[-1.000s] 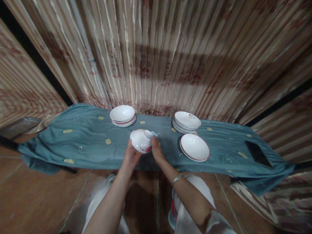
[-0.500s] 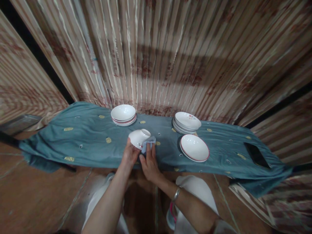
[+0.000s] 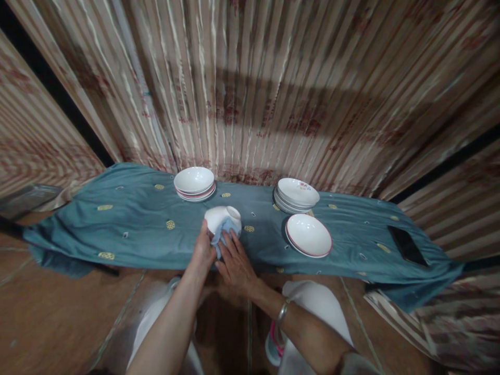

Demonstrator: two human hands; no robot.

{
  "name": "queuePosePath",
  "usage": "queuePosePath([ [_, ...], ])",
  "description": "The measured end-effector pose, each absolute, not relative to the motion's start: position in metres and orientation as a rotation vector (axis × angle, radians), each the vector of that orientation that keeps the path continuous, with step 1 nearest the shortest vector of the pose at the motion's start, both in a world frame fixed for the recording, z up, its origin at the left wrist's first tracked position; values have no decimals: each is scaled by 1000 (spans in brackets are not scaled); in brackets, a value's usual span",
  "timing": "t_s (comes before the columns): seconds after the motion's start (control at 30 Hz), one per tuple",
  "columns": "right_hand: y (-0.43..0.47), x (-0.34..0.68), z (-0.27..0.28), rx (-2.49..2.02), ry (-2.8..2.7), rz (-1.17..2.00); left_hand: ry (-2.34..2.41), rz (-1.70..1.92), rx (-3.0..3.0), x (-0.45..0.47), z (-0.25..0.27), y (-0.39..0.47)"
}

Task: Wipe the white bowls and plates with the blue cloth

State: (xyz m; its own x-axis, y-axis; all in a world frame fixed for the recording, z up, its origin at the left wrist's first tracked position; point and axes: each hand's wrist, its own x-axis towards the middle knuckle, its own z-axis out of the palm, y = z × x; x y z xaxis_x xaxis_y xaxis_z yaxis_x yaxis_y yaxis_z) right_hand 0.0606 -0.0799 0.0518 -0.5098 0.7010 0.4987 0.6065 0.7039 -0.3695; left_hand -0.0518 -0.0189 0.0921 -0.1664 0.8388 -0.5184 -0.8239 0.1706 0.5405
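Note:
A white bowl [image 3: 217,215] is tilted on its side above the front of the cloth-covered table, its foot ring facing up and to the right. My left hand [image 3: 203,247] grips the bowl by its rim on the left. Against the bowl's outer wall, my right hand [image 3: 236,261] presses a light blue cloth [image 3: 225,229] with its fingers closed over it. The cloth hides part of the bowl's side, and its lower end hangs between the two hands.
Behind on the left stands a stack of white bowls [image 3: 194,180]. Stacked white plates [image 3: 298,193] stand at the back right, with red-rimmed dishes [image 3: 308,235] in front. A black phone [image 3: 407,245] lies at the right end of the teal tablecloth [image 3: 140,208]. A striped curtain [image 3: 250,94] hangs behind.
My right hand has slid the blue cloth leftward across the bowl's outside, covering more of its middle. My left hand still holds the bowl, which has turned slightly.

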Motion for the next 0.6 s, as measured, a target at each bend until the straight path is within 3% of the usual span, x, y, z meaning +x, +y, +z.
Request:
queuePosePath([
  [0.3,-67,66,73,-1026,-2397,33,847,1362,117,-47,105,-30],
  [0.6,-53,69,90,-1061,-2334,-44,787,1478,285,-39,96,-30],
])
